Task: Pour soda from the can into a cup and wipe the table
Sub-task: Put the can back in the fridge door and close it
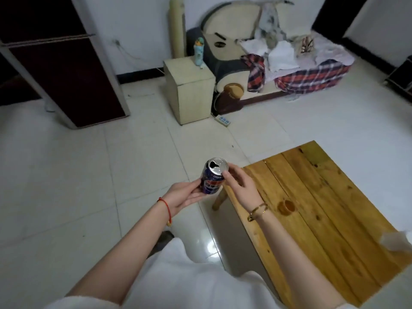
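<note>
White cloth over the person's lap [178, 284] fills the bottom of the view, with both bare forearms reaching forward above it. Left hand [185, 195] cradles the lower body of the soda can [213, 178] from below, its grip curled round the blue wall. Right hand [238, 186] pinches the can's top rim with thumb and fingertips. On the can's blue side a round red, white and blue Pepsi-style emblem shows; a band of smaller writing above it is too blurred to read. Its silver lid faces the camera, tilted, with the mouth already open. The can hangs over white floor tiles [89, 186], just beyond the near left corner of the wooden bench [323, 208].

A small clear cup [286, 206] stands on the bench planks, well apart from the can and near the right wrist. At the bench's right edge a pale, blurred object [394, 240] is cut by the frame. Wide open tile lies to the left and ahead, up to a beige cabinet [189, 90] and a cluttered sofa [278, 63].
</note>
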Demonstrator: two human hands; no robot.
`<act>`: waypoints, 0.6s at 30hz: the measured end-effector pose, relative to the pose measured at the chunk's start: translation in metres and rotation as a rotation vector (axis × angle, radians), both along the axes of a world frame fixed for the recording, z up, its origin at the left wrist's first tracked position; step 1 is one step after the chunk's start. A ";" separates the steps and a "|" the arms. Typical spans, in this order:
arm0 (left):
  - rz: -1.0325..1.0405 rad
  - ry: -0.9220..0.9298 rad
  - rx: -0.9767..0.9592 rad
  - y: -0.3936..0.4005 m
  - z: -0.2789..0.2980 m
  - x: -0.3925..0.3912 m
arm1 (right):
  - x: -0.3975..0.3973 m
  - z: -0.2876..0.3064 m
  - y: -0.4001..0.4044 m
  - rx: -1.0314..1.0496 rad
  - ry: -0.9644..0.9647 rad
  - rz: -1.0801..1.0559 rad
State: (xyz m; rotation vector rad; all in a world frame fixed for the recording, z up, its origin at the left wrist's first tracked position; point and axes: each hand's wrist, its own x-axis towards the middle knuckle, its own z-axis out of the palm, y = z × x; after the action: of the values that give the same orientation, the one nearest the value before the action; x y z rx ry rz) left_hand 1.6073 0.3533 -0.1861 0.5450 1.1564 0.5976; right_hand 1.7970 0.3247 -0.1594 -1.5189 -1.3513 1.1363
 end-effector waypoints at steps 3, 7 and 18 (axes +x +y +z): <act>0.124 0.033 0.004 0.010 -0.003 -0.047 | -0.046 -0.004 0.034 -0.004 0.019 0.113; 0.282 0.049 0.005 0.031 -0.005 -0.116 | -0.115 -0.007 0.083 0.004 0.024 0.246; 0.485 0.064 0.081 0.116 0.027 -0.314 | -0.324 0.024 0.207 0.063 0.068 0.459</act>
State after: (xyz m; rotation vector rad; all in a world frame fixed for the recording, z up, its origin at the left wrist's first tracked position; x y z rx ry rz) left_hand 1.2937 0.4693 -0.1589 0.3521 1.3394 1.0520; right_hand 1.4732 0.5319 -0.1353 -1.1415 -1.7235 1.3913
